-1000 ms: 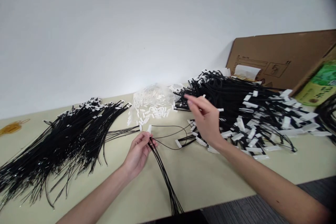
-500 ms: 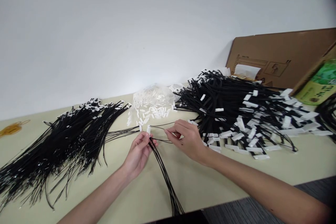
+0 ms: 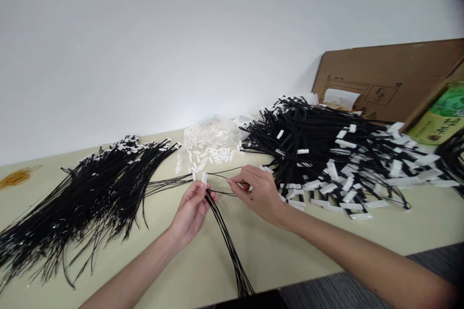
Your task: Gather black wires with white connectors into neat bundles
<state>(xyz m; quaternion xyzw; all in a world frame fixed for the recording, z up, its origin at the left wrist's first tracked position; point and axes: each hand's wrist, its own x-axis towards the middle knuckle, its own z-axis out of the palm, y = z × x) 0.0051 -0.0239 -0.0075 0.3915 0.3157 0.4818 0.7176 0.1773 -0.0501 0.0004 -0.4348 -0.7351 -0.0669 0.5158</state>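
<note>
Pale beige table (image 3: 297,246) against a plain white wall (image 3: 181,34); strip of grey carpet (image 3: 344,289) at 5 o'clock. At 9 o'clock, a fanned heap of black cords (image 3: 90,188) with small white tips. At 12 o'clock, a clear bag of white clips (image 3: 212,137), loose ones spilled just in front of it. At 2 o'clock, a bigger tangle of tagged cords (image 3: 326,154) with flat white tags, touching the bag's right edge. Behind that, leaning cardboard (image 3: 384,77), and a green-printed box (image 3: 440,116) at 3 o'clock. Faint yellow rubber bands (image 3: 16,176) far out at 9 o'clock.

Near centre, left hand (image 3: 190,212) closed in a pinch on a small bundle of cords (image 3: 228,246), a white clip (image 3: 205,178) standing up at its fingertips; bundle trailing toward 6 o'clock, cut off at the lower edge. Just to the right, right hand (image 3: 257,193) narrowed, thumb and forefinger pinching a single thin cord (image 3: 221,173) that loops back toward the left hand.

Cord ends inside both grips hidden by fingers. Print on the cardboard and green box too small to read. Dark vignette in the top right corner. Right heap cut off at the frame's right side
</note>
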